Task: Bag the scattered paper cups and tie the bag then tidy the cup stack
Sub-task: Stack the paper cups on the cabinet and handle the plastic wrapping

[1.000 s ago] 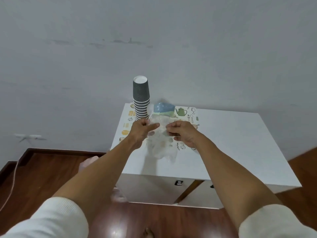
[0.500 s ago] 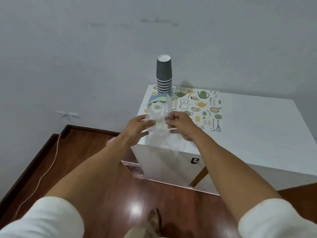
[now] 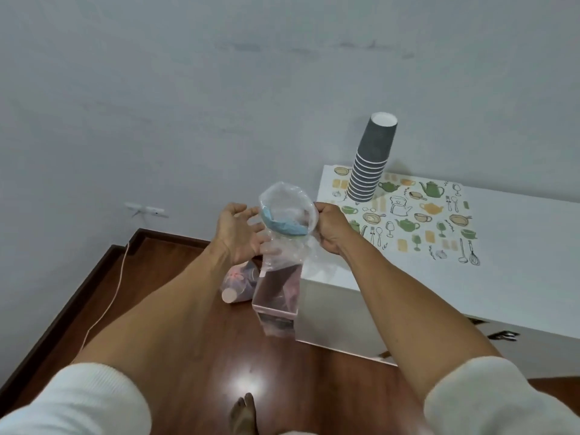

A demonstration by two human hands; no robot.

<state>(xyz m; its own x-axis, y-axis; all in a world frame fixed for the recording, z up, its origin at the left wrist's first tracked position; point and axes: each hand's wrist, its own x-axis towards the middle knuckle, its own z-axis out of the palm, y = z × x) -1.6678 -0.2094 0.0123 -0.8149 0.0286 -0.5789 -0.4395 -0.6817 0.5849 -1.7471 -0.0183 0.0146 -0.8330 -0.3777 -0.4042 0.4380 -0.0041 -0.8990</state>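
I hold a clear plastic bag [image 3: 287, 243] in the air, left of the white table [image 3: 518, 246]. Its mouth is spread into a ring, with a blue strip along the lower rim. My right hand [image 3: 329, 229] pinches the right edge of the mouth. My left hand [image 3: 240, 235] has its fingers spread against the bag's left side, lower fingers touching the plastic. A tall stack of dark grey paper cups [image 3: 372, 161], upside down, stands on the table's far left corner. On the floor below lie cups in a bag [image 3: 237, 282], pink and dark.
A patterned mat [image 3: 417, 218] with kitchen drawings covers the table's left part. A pinkish open box [image 3: 276, 299] stands on the wooden floor against the table's side. A white cable [image 3: 106, 306] runs along the skirting at left. My foot [image 3: 243, 416] shows at the bottom.
The view has swung left, so the table now sits at right. The bag's mouth has been pulled open into a ring, and my left hand's fingers have spread.
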